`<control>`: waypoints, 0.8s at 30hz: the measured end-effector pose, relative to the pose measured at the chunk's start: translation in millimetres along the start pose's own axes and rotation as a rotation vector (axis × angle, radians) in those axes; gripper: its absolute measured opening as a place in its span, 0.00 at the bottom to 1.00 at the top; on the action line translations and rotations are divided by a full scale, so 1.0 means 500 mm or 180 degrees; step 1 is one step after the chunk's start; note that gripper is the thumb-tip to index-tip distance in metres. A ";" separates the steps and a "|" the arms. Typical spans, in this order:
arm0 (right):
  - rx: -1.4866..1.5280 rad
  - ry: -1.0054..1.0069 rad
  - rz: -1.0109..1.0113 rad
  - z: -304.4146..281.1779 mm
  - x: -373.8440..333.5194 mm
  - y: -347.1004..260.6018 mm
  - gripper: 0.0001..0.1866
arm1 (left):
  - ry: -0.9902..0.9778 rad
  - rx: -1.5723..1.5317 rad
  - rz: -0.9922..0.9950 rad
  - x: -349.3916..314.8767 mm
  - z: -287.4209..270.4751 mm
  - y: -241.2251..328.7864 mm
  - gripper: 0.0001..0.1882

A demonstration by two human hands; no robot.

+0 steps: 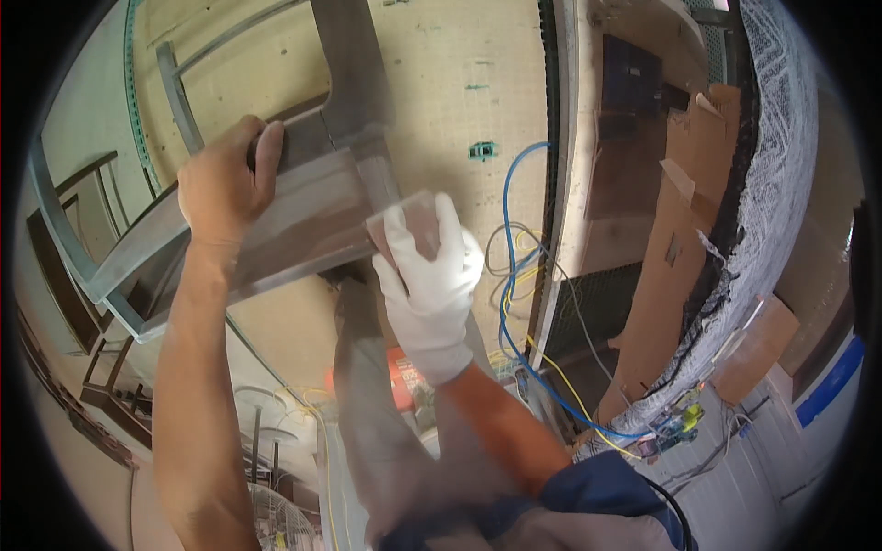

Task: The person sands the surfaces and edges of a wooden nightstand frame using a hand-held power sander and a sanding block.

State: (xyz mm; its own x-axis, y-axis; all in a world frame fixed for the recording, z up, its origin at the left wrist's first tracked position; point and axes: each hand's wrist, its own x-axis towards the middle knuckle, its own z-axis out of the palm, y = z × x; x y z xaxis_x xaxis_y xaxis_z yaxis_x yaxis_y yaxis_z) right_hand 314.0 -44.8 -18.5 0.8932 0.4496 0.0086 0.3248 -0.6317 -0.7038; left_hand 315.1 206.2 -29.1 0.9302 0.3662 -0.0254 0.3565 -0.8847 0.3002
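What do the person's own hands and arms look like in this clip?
The left hand is ungloved, its forearm bare. The right hand wears a white, five-fingered glove ending near the wrist; a dark blue sleeve shows higher up.

Frame over board, apparently a tabletop — cables right of frame, cardboard farther right

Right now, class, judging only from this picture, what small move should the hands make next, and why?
Probably slide the brownish pad a little leftward along the grey frame: the gloved right hand holds it at the frame's right part, while the bare left hand grips the frame farther left and may steady it.
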 end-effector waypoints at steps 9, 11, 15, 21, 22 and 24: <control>-0.0301 0.0102 0.0270 -0.089 -0.002 -0.005 0.33 | -0.0515 0.0616 -0.0145 0.011 0.020 -0.021 0.18; -0.0013 -0.0181 0.0916 -0.201 -0.090 0.014 0.39 | -0.0451 0.0617 -0.0078 0.021 0.007 -0.017 0.18; -0.0505 0.0465 0.1233 -0.402 -0.316 0.126 0.41 | -0.0509 0.0182 0.0072 0.014 0.057 -0.009 0.22; -0.1091 0.1344 0.1980 -0.676 -0.440 0.177 0.41 | -0.1216 0.0549 0.0625 0.042 0.010 -0.174 0.35; -0.1301 0.1623 0.1969 -0.722 -0.470 0.203 0.42 | -0.1274 0.0983 0.0635 0.050 0.019 -0.147 0.35; -0.1482 0.2155 0.2239 -0.793 -0.530 0.251 0.41 | -0.1415 0.1365 0.0736 0.065 0.042 -0.089 0.37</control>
State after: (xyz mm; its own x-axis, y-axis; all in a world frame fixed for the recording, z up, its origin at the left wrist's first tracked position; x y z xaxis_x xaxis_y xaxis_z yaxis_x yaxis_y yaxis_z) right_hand 241.5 -493.6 172.3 0.8655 -0.4597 0.1992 -0.3692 -0.8540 -0.3665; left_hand 331.4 251.4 -63.4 0.9017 0.0804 -0.4249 0.0610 -0.9964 -0.0591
